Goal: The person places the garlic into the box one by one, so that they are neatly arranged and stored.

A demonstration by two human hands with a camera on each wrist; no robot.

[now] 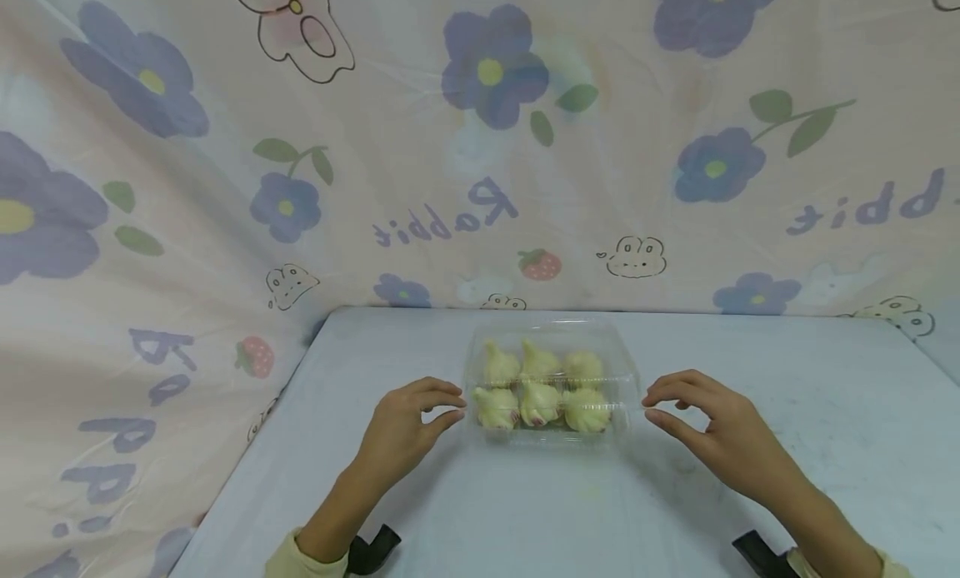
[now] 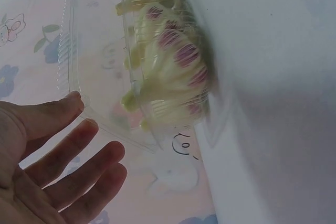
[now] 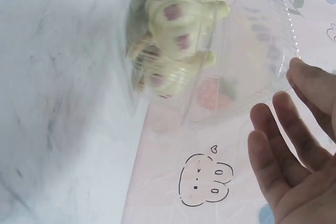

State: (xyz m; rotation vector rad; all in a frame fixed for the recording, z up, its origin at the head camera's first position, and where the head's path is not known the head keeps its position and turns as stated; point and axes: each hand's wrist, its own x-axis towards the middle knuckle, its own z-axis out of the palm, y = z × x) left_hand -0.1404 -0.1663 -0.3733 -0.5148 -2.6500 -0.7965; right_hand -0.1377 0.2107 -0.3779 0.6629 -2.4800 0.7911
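Note:
A clear plastic clamshell box stands on the table, holding several pale garlic bulbs in two rows. The wrist views show purple patches on the garlic bulbs. To the box's left is my left hand, fingers loosely bent and apart, its thumb tip at the edge of the clear lid. My right hand mirrors it on the other side, with the thumb tip close to the lid edge. Neither hand grips anything. Whether the lid is fastened cannot be told.
The box rests on a white-covered table, towards its far edge. Behind and to the left hangs a pale cloth printed with blue flowers, rabbits and strawberries. Black straps show at both wrists.

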